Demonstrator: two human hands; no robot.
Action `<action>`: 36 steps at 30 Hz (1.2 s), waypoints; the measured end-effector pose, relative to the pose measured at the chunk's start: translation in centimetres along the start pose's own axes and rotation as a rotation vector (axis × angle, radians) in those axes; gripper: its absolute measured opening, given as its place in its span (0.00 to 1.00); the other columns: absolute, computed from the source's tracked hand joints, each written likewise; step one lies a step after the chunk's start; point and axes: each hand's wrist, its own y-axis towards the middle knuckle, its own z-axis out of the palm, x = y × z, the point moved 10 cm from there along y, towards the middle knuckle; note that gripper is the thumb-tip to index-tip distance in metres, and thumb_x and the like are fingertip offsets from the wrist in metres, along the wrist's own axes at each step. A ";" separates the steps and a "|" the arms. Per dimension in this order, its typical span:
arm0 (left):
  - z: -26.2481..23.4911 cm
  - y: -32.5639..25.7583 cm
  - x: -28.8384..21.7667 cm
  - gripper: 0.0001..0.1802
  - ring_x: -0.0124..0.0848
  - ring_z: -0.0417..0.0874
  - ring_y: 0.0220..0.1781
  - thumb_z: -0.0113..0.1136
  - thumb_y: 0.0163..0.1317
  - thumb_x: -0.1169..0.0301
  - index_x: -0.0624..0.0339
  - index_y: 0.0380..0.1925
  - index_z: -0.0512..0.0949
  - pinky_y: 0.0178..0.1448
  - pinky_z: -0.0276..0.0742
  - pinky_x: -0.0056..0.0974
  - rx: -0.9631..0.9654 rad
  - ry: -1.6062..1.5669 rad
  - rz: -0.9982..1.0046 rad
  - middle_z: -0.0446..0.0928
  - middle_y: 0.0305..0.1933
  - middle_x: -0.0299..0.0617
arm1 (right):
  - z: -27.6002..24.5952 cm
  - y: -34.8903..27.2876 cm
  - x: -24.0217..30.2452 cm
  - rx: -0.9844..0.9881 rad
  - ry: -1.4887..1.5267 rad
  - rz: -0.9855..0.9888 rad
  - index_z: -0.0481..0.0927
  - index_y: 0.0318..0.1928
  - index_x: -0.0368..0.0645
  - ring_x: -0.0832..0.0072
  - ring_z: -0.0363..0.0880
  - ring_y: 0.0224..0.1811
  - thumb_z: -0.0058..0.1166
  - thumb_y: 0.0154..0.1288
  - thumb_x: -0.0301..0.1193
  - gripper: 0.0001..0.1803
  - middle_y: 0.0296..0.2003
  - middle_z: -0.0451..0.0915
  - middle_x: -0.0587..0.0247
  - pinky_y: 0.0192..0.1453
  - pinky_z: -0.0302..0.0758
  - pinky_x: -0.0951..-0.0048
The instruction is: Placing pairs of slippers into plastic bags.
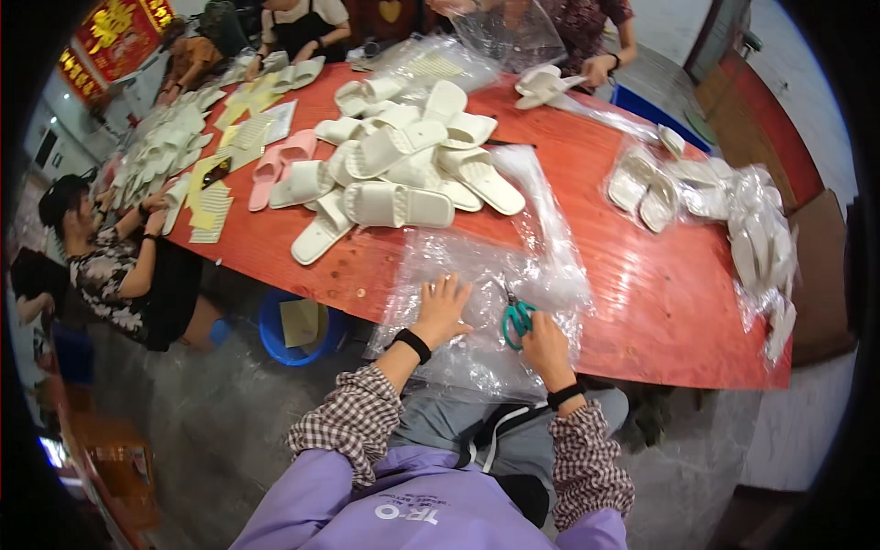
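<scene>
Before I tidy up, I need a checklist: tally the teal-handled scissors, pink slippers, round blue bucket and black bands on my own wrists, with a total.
Teal-handled scissors: 1
Pink slippers: 2
Round blue bucket: 1
Black bands on your wrists: 2
Total: 6

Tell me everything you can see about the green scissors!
The scissors have teal, plastic-looking handles with finger loops, and slim, metal-looking blades. They are over the clear plastic, blades pointing toward the top of the picture. The right hand is at the handles; I can't tell whether it grips them.
</scene>
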 end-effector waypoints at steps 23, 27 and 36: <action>-1.2 2.1 1.4 0.55 0.61 0.61 0.68 0.72 0.46 0.43 0.64 0.67 0.59 0.71 0.57 0.57 0.097 0.004 0.223 0.61 0.65 0.68 | -12.7 -29.5 -22.6 -0.395 0.332 0.613 0.79 0.49 0.40 0.57 0.81 0.39 0.56 0.62 0.31 0.15 0.42 0.79 0.54 0.45 0.77 0.60; -0.8 2.4 1.4 0.55 0.61 0.62 0.67 0.72 0.45 0.44 0.66 0.66 0.59 0.70 0.58 0.56 0.097 0.021 0.264 0.60 0.66 0.68 | -10.4 -29.5 -22.7 -0.458 0.269 0.607 0.73 0.45 0.41 0.50 0.80 0.41 0.55 0.62 0.33 0.13 0.40 0.77 0.51 0.45 0.77 0.53; -1.2 0.8 2.0 0.63 0.64 0.44 0.76 0.73 0.46 0.50 0.72 0.72 0.45 0.78 0.39 0.56 0.390 -0.028 0.117 0.42 0.74 0.72 | -5.0 -26.1 -27.8 0.082 0.396 0.652 0.71 0.36 0.33 0.43 0.79 0.37 0.51 0.57 0.34 0.15 0.35 0.79 0.40 0.41 0.76 0.48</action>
